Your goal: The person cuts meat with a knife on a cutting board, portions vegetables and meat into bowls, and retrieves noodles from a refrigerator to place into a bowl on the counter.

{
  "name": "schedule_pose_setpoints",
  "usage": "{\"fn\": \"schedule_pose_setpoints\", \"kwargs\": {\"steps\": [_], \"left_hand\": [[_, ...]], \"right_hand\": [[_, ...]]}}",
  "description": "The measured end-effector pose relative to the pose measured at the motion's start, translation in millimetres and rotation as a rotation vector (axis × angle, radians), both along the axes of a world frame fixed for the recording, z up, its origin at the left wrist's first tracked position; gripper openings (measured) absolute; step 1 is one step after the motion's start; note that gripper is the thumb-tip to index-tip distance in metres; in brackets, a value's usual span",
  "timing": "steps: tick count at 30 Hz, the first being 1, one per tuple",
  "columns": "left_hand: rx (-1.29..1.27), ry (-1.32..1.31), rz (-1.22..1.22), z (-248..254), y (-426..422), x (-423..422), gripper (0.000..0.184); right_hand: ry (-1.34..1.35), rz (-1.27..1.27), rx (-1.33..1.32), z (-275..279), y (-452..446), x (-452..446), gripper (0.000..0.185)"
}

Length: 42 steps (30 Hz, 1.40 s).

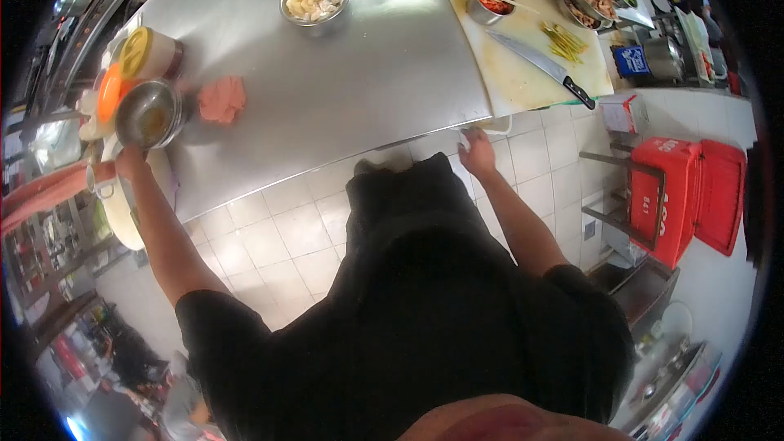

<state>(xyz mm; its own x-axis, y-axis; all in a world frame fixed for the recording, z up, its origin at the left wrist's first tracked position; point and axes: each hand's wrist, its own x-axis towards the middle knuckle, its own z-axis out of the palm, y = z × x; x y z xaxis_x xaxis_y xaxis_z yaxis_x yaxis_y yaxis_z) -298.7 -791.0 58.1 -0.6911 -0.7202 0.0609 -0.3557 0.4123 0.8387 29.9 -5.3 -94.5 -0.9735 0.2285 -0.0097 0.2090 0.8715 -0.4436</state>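
Note:
My left hand [132, 163] is closed on the near side of a round metal bowl [147, 118] at the table's left end; a little brownish residue lies in the bowl. To the right of it a crumpled pink cloth [222, 100] rests on the steel. My right hand [476, 152] hangs just off the table's front edge, its fingers slightly apart and no object visible in them. Close to its fingertips, a white tray edge [500, 126] shows below the cutting board [510, 90]. Whether the fingers touch that tray is unclear.
On the board lie a knife [543, 61], green strips [563, 41] and a metal cup [482, 10] of chopped red pieces. A bowl of pale yellow pieces [314, 2] stands on the steel table [327, 98]. Lidded tubs [147, 53] crowd the left; a red box [665, 188] is at right.

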Motion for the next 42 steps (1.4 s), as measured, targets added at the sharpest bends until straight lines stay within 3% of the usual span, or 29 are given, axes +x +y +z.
{"fn": "schedule_pose_setpoints", "kwargs": {"steps": [1,5,11,16,22,26,29,33,34,36,38,41,42], "left_hand": [[0.184,0.15,0.004,9,15,14,0.03],[0.2,0.11,-0.045,52,43,93,0.02],[0.24,0.179,0.243,80,157,259,0.016],[0.348,0.178,0.37,13,223,397,0.015],[0.428,-0.135,0.222,-152,317,530,0.018],[0.729,-0.184,0.281,-195,418,531,0.015],[0.889,-0.165,0.391,-196,481,498,0.014],[0.852,-0.386,0.312,-265,520,491,0.011],[0.738,-0.422,0.221,-284,526,493,0.011],[0.563,-0.465,0.117,-306,541,500,0.011],[0.44,-0.471,0.068,-300,552,491,0.01],[0.712,-0.491,0.14,-280,559,483,0.009],[0.696,-0.456,0.162,-276,560,480,0.009]], "right_hand": [[-0.068,0.049,0.042,-9,-5,-17,0.036],[-0.299,0.312,0.082,-68,-14,-79,0.045],[-0.33,0.526,0.074,-117,-5,-107,0.046],[-0.292,0.573,0.104,-136,8,-100,0.046],[-0.312,0.629,0.156,-136,15,-87,0.046],[-0.474,0.676,0.001,-164,29,-90,0.051],[-0.381,0.592,0.094,-137,25,-117,0.054],[-0.255,0.505,0.189,-176,2,-117,0.057],[-0.236,0.464,0.221,-186,-8,-113,0.057],[-0.53,0.394,0.356,-205,-12,-118,0.056],[-0.748,0.318,0.407,-209,-2,-130,0.052],[-0.671,0.469,0.442,-197,27,-135,0.054],[-0.701,0.472,0.422,-183,28,-137,0.056]]}}
